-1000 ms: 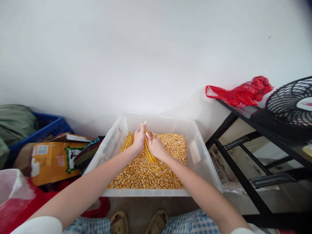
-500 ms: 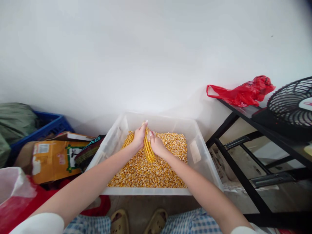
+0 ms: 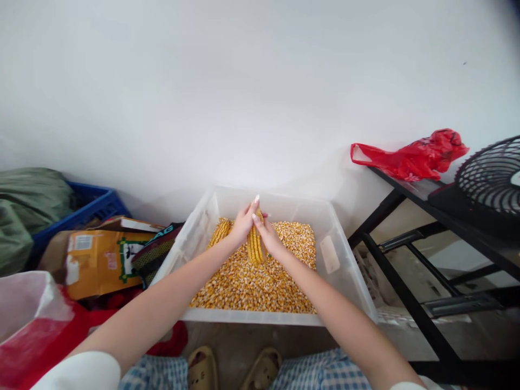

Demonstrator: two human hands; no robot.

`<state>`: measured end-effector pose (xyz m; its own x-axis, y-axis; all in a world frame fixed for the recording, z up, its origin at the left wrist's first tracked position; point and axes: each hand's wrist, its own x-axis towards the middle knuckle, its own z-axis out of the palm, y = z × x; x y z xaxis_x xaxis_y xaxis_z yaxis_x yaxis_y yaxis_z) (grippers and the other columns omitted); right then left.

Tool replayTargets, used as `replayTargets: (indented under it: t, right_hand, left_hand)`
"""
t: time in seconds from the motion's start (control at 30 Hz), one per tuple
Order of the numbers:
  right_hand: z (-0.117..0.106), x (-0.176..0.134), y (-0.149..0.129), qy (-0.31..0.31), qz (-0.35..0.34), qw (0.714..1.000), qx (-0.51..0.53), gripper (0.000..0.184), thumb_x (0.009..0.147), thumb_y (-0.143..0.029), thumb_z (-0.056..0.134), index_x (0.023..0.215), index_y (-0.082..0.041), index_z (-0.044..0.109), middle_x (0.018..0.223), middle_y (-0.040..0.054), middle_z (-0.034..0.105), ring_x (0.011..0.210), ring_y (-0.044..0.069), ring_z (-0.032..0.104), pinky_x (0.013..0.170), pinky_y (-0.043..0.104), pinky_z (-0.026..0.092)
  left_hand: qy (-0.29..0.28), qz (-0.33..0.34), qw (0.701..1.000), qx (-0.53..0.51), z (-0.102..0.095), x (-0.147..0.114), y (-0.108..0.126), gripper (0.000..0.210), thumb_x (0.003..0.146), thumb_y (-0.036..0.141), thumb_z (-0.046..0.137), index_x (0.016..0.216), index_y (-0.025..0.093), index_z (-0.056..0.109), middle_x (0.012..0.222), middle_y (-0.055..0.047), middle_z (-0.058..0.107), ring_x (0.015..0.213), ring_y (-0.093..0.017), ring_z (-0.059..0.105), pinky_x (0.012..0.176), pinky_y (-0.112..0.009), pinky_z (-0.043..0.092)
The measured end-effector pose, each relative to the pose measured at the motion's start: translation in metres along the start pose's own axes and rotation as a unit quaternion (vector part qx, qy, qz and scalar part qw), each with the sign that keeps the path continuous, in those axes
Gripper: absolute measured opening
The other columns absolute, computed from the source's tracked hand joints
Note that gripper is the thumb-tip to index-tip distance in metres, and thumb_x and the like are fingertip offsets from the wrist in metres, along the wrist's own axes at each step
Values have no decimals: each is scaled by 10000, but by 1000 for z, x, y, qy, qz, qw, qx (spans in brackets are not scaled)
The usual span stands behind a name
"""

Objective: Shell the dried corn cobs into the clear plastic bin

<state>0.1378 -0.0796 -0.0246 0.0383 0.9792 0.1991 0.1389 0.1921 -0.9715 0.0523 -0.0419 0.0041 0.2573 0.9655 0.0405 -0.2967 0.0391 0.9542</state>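
Between my two hands is a yellow corn cob (image 3: 255,248), its lower end pointing down toward me over loose kernels. My left hand (image 3: 245,221) is closed around the cob's upper part from the left. From the right, my right hand (image 3: 268,236) is closed on the same cob, its thumb pressed near the top. Loose corn kernels (image 3: 252,292) fill the bottom of a translucent plastic bin (image 3: 349,276). Another corn cob (image 3: 220,232) lies on the kernels to the left, partly behind my left hand.
A black metal frame table (image 3: 447,222) stands right, bearing a red plastic bag (image 3: 422,157) and a black fan (image 3: 493,176). Left are a blue crate (image 3: 95,206), an orange cardboard box (image 3: 97,260) and a red-and-white bag (image 3: 40,330). A white wall (image 3: 260,97) rises behind the bin.
Both hands have come closer together around the cob, and the right thumb has moved up near its top. The whole view has shifted slightly, moving the surroundings to the right.
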Motion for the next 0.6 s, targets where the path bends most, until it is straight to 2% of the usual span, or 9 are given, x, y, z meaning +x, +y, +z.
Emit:
replayTargets:
  t: [0.13,0.3,0.47,0.6]
  right_hand:
    - [0,-4,1,9,-11,998,-67,500,799,-571,314,1063,-211,538,903,52,618,855,175,576,803,308,406]
    - [-3,-5,2,14,-17,994,-111,542,818,-574,241,1072,-197,537,875,58,620,891,178,566,821,308,396]
    - [-7,2,7,3,-3,997,-76,600,805,-606,205,997,-189,591,892,51,627,878,178,566,833,322,395]
    - [-8,4,1,-5,12,1000,-13,612,794,-615,225,1024,-181,590,880,50,635,843,176,579,810,316,415]
  left_hand:
    - [-35,-19,999,-2,1,-2,-7,545,696,618,444,830,114,603,657,-75,652,633,-175,600,612,-273,452]
    - [-44,-22,999,11,-2,-1,-4,560,701,625,428,803,110,624,670,-77,658,654,-185,603,631,-285,454]
    - [-46,-44,998,-7,-4,2,-1,582,683,639,436,775,102,642,639,-96,650,662,-211,606,613,-299,457]
    - [-58,-44,997,-20,-1,1,1,549,682,615,467,807,112,646,655,-93,654,657,-212,609,600,-295,456]
